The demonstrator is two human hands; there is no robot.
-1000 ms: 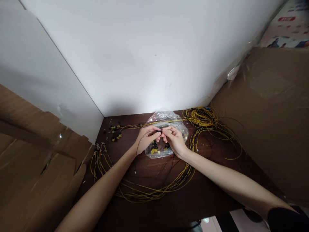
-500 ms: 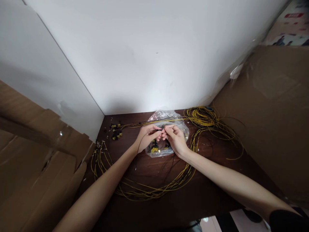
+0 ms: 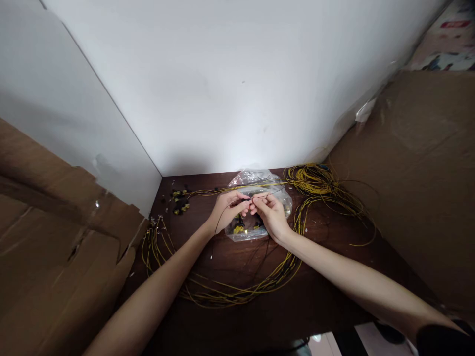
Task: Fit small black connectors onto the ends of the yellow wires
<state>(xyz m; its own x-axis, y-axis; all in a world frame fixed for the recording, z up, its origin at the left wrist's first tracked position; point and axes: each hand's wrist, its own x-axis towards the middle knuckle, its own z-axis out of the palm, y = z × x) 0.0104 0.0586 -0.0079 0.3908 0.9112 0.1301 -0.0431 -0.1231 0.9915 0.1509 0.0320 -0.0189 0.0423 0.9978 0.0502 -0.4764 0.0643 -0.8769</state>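
Observation:
My left hand and my right hand meet fingertip to fingertip above a clear plastic bag. Both are closed in a pinch on a thin dark wire, whose loose end curves down past the left wrist. A small dark piece shows at the left fingertips, too small to name. Inside the bag, under the hands, lie black and yellow parts. Yellow and black wires run across the bag just behind my fingers.
Wire bundles lie coiled at the back right and curve along the front of the dark table. Small black and yellow connectors sit at back left. Cardboard flanks the left, a large box the right, a white wall behind.
The view has shifted very slightly. Both hands keep their pinch at the same place, with little visible movement of the fingers or wire.

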